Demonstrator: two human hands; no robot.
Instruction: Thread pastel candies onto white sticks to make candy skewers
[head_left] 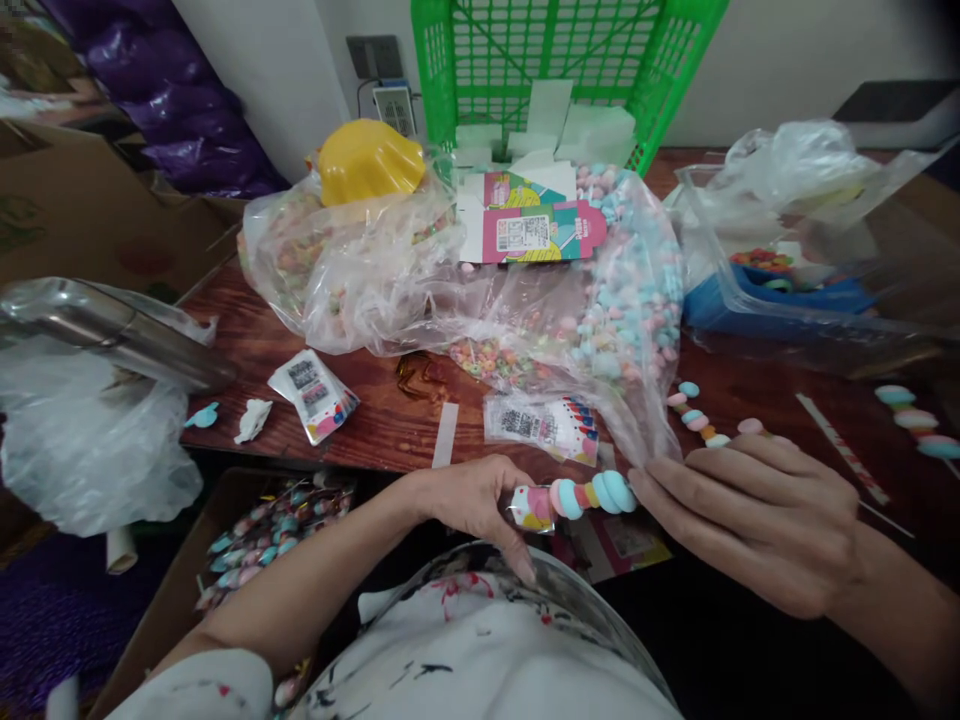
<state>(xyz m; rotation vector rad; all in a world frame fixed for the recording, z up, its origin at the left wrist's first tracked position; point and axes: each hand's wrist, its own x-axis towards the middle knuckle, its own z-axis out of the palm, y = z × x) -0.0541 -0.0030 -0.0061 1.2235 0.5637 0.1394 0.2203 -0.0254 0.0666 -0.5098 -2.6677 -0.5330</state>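
My left hand [480, 500] is closed around the left end of a marshmallow skewer [577, 498], held level just in front of the table edge. Pink, blue and orange pieces are threaded along it, and a printed label [534, 507] in clear film covers the end by my left thumb. At the other end, the fingertips of my right hand [757, 515] pinch together against the last blue marshmallow; the exact grip is hidden behind the fingers. Just beyond lies a fan of printed label cards [541, 428]. More threaded marshmallows [697, 415] rest behind my right hand.
A clear bag of marshmallows [630, 290] and a bag of gummy rings [300, 250] with a yellow bowl [367, 165] fill the table's back. Behind stands a green crate [551, 45]. A steel flask [127, 335] leans left; a box of skewers [262, 530] sits below.
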